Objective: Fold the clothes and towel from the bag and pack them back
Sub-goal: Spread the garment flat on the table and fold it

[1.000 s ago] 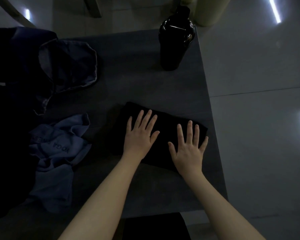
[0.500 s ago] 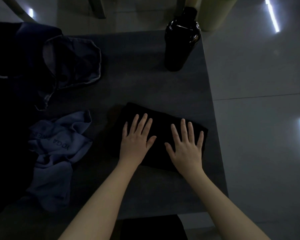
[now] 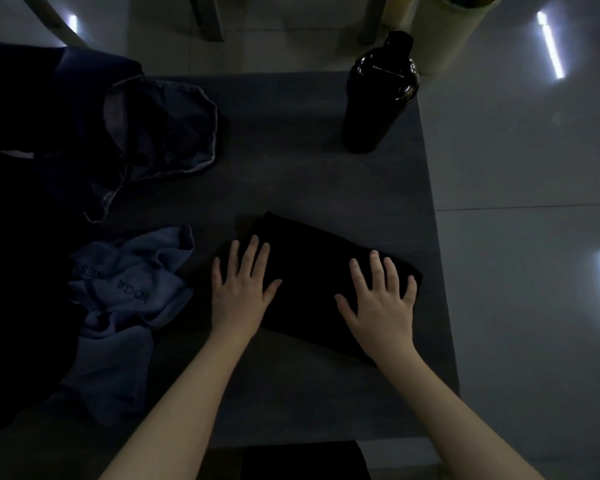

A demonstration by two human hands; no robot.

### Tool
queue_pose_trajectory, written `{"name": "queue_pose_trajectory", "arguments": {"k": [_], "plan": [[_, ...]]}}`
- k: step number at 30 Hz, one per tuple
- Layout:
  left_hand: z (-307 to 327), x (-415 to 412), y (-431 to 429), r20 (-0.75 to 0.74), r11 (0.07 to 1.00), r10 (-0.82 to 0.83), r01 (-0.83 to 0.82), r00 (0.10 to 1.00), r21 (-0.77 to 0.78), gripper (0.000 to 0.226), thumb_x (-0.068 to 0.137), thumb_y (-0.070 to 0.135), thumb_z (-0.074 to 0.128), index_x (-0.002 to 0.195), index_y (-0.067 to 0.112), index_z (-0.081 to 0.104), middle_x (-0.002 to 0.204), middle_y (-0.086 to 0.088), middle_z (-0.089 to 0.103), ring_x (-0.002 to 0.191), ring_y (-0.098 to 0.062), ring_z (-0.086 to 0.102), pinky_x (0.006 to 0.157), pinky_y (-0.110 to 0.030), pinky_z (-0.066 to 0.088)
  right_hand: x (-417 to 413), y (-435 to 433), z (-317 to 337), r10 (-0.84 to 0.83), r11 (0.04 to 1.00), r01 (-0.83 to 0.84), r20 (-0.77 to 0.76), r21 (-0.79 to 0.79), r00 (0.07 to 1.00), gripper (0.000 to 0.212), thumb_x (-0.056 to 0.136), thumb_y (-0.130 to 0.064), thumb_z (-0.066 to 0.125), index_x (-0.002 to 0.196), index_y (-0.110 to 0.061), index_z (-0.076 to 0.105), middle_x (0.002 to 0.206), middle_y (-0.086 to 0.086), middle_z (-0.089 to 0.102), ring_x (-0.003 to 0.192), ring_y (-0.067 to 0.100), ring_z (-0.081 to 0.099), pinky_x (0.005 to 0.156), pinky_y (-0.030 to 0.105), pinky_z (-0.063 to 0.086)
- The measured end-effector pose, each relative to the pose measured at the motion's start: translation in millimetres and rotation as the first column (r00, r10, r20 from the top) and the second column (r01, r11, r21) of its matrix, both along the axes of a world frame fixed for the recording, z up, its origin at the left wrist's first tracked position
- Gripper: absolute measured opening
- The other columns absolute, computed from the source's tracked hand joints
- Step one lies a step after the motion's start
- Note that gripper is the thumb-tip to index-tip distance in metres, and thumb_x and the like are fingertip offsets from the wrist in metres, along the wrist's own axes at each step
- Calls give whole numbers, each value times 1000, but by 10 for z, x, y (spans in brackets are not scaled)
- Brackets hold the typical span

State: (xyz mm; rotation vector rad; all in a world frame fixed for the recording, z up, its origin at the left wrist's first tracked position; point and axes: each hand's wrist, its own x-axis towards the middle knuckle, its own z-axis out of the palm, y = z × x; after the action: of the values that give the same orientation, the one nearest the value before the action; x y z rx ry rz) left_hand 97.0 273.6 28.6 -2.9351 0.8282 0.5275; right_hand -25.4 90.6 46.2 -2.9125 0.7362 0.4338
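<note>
A folded black garment (image 3: 312, 271) lies as a flat rectangle on the dark table (image 3: 291, 174). My left hand (image 3: 239, 292) presses flat on its left end, fingers straight and spread. On its right end my right hand (image 3: 381, 303) lies flat the same way. A crumpled blue towel (image 3: 125, 299) with printed letters sits to the left of the garment. Further back on the left a blue drawstring bag (image 3: 163, 129) lies open and slack.
A tall dark bottle (image 3: 378, 95) stands upright at the table's far right corner. Dark clothing (image 3: 32, 202) covers the left side of the table. The table's right edge runs just past the garment, with pale floor (image 3: 534, 237) beyond. Chair legs show at the top.
Both hands have slid apart along the black garment, the left toward its left end and the right toward its right end. The garment stays flat where it was.
</note>
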Motion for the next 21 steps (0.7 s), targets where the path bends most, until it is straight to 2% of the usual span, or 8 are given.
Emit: {"name": "queue_pose_trajectory", "arguments": {"k": [5, 8, 10, 13, 15, 17, 19, 21], "plan": [[96, 8, -82, -16, 984, 160, -161, 987, -81, 75, 87, 51, 52, 149, 17, 25, 155, -14, 22, 137, -35, 30, 105, -52, 32, 30, -9, -11, -15, 1000, 16, -47, 15, 999, 69, 87, -60, 25, 144, -22, 36, 151, 15, 31, 138, 34, 26, 104, 62, 26], [290, 88, -185, -60, 950, 307, -310, 950, -38, 90, 83, 56, 59, 149, 10, 18, 142, -19, 35, 120, -34, 44, 91, -44, 43, 53, 16, -9, -39, 999, 41, -62, 30, 997, 71, 88, -60, 26, 148, -24, 25, 156, 15, 18, 142, 33, 18, 107, 60, 20], [403, 213, -234, -213, 901, 409, -430, 887, -61, 85, 81, 51, 65, 142, 8, 24, 128, -16, 46, 107, -31, 54, 82, -40, 47, 70, 37, 35, -58, 998, 60, -57, 36, 997, 71, 87, -59, 28, 149, -24, 23, 157, 14, 14, 143, 33, 16, 108, 59, 19], [582, 453, -298, -547, 806, 473, -589, 691, -47, 56, 80, 35, 72, 122, 7, 47, 110, -8, 59, 95, -27, 60, 80, -37, 52, 89, 35, 76, -51, 995, 60, -111, 80, 993, 71, 90, -59, 27, 151, -27, 10, 159, 11, 1, 145, 30, 5, 111, 55, 14], [700, 542, -316, -658, 786, 422, -613, 624, -77, 34, 81, 29, 70, 108, 9, 61, 102, -8, 64, 88, -23, 61, 81, -35, 53, 80, 24, 116, -75, 992, 79, -43, 100, 996, 69, 92, -55, 38, 150, -25, 18, 158, 13, 7, 144, 30, 11, 110, 55, 17], [802, 549, -339, -673, 794, 372, -594, 640, -125, 26, 83, 26, 67, 104, 11, 63, 98, -7, 65, 87, -22, 61, 82, -37, 53, -1, 15, 139, -118, 991, 108, 124, 81, 985, 62, 91, -48, 49, 144, -20, 35, 153, 15, 25, 139, 31, 27, 107, 55, 25], [860, 511, -354, -656, 798, 350, -579, 669, -165, 21, 85, 22, 64, 103, 11, 62, 97, -7, 64, 88, -22, 61, 83, -39, 53, -168, 31, 119, -107, 994, 99, 223, 46, 969, 56, 89, -45, 42, 139, -19, 43, 149, 14, 35, 135, 30, 32, 107, 56, 25], [891, 448, -364, -687, 778, 313, -592, 656, -210, 20, 85, 16, 63, 103, 8, 62, 101, -9, 64, 89, -23, 62, 84, -42, 53, -315, 94, 81, -75, 995, 63, 172, 73, 982, 56, 90, -46, 35, 138, -19, 45, 149, 11, 36, 138, 29, 28, 108, 58, 25]]}}
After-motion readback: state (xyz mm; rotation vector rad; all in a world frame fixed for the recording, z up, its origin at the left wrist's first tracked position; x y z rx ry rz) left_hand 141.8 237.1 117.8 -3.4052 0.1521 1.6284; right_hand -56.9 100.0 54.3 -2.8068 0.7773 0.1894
